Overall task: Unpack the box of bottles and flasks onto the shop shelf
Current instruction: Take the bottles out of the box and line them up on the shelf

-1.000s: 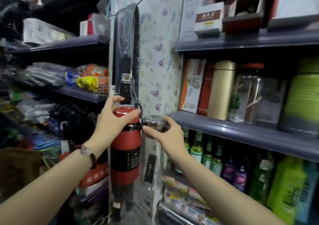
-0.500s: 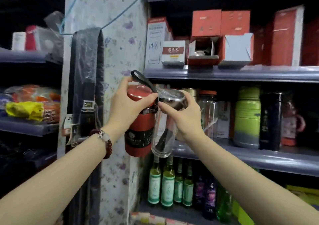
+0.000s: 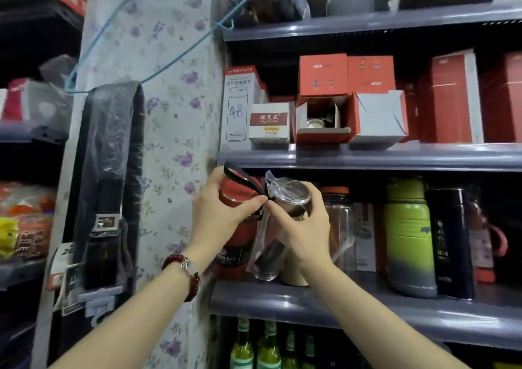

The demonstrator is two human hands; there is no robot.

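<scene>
Crowded grey shop shelf [image 3: 367, 306]: a clear jar [image 3: 339, 227], green flask [image 3: 408, 235] and dark flask [image 3: 449, 241] fill its right. At the left end, the left hand [image 3: 223, 213] grips an upright red flask [image 3: 240, 244]; the right hand [image 3: 305, 227] clasps a plastic-wrapped glass bottle [image 3: 271, 250], slightly tilted, beside floral wallpaper [image 3: 169, 142].

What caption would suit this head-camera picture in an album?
Two hands, left on a red flask, right on a plastic-wrapped clear bottle, setting them at the shelf beside a green flask.
</scene>
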